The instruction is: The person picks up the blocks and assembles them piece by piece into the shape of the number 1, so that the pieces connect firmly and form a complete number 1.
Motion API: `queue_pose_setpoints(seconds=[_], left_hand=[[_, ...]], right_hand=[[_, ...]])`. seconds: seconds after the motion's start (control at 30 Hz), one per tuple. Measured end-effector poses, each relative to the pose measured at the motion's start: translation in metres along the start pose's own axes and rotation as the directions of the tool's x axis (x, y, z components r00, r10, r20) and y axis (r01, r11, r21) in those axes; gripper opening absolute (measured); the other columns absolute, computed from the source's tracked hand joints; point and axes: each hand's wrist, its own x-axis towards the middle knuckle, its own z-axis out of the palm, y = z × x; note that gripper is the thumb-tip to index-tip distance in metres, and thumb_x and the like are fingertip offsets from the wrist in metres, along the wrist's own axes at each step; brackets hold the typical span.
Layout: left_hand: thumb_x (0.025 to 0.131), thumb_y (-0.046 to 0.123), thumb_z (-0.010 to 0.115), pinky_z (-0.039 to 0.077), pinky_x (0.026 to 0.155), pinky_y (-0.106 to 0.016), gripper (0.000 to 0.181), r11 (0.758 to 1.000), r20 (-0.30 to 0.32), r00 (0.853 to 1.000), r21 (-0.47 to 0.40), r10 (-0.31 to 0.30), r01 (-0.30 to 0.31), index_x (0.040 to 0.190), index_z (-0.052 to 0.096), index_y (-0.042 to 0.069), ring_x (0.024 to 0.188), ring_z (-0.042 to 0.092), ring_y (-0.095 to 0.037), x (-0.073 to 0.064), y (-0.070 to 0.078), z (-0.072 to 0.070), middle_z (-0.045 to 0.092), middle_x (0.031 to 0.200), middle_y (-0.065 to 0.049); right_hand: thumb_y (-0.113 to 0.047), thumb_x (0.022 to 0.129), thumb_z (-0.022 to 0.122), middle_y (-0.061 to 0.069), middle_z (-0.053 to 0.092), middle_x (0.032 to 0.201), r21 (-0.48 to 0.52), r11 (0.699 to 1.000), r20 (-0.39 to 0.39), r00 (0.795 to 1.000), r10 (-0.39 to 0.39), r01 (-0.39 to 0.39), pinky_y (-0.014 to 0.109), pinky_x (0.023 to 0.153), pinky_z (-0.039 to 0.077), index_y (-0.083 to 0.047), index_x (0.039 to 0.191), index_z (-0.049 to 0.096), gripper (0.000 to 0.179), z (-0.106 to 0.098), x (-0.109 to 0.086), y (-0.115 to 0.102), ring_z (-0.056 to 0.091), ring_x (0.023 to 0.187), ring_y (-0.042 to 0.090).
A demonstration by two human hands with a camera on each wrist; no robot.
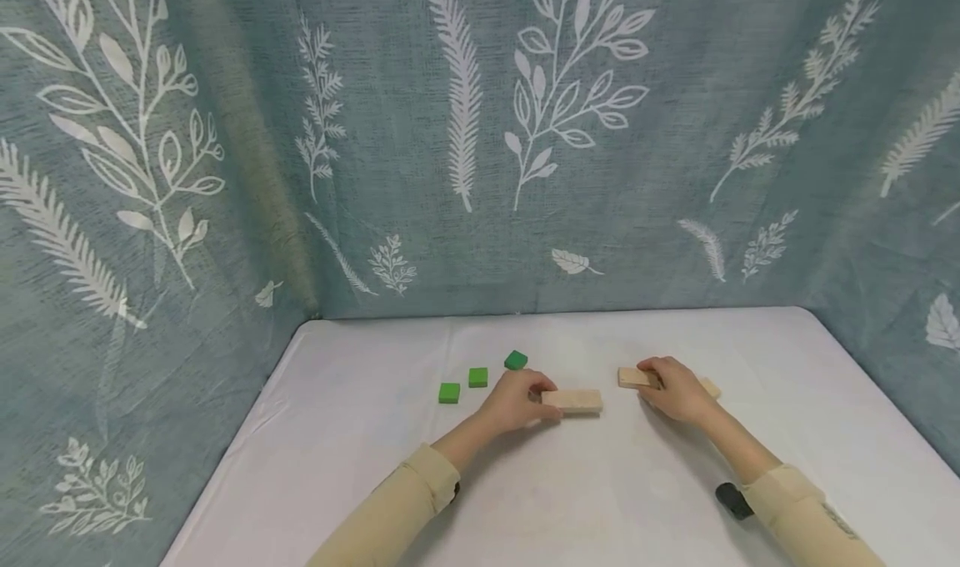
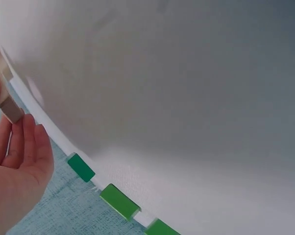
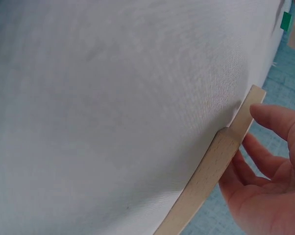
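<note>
My left hand (image 1: 517, 400) grips the left end of a pale wooden block (image 1: 581, 400), thumb on the near side and fingers on the far side. In the left wrist view this block (image 2: 10, 108) shows at the left edge, above the fingertips. To the right, my right hand (image 1: 677, 390) pinches a second wooden block (image 1: 632, 377) close over the white table. A third wooden block (image 1: 710, 388) shows partly behind that hand. In the right wrist view, the thumb is on the pinched block (image 3: 245, 112), and the other long block (image 3: 199, 181) lies beside the fingers.
Three green blocks lie left of and behind the left hand: one nearest (image 1: 449, 393), one in the middle (image 1: 477, 377) and a turned one (image 1: 515, 359). A black object (image 1: 733, 500) shows beside the right sleeve. A patterned curtain (image 1: 480, 258) borders the white table (image 1: 360, 467).
</note>
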Motion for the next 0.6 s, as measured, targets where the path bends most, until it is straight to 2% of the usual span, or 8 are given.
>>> queue_pose_setpoints(seconds=[0.3, 0.6], left_hand=[[0.078, 0.024, 0.084, 0.048, 0.078, -0.027, 0.03, 0.999, -0.036, 0.999, -0.005, -0.036, 0.036, 0.101, 0.073, 0.009, 0.089, 0.059, -0.013, -0.02, 0.001, -0.002, 0.068, 0.094, 0.002], [0.078, 0.024, 0.084, 0.047, 0.077, -0.028, 0.029, 0.999, -0.06, 0.997, -0.003, -0.038, 0.038, 0.1, 0.072, 0.009, 0.086, 0.058, -0.012, -0.041, 0.003, -0.005, 0.067, 0.093, 0.003]], right_hand=[[-0.007, 0.091, 0.064, 0.03, 0.056, 0.113, 0.0, 1.0, 0.004, 1.0, -0.004, 0.004, 0.056, 0.088, 0.044, 0.013, 0.121, 0.056, 0.037, -0.002, -0.004, 0.0, 0.054, 0.104, 0.045], [-0.007, 0.092, 0.064, 0.03, 0.055, 0.114, 0.001, 1.0, 0.019, 1.0, 0.001, -0.001, 0.055, 0.088, 0.044, 0.012, 0.123, 0.055, 0.038, 0.001, -0.001, 0.0, 0.054, 0.105, 0.044]])
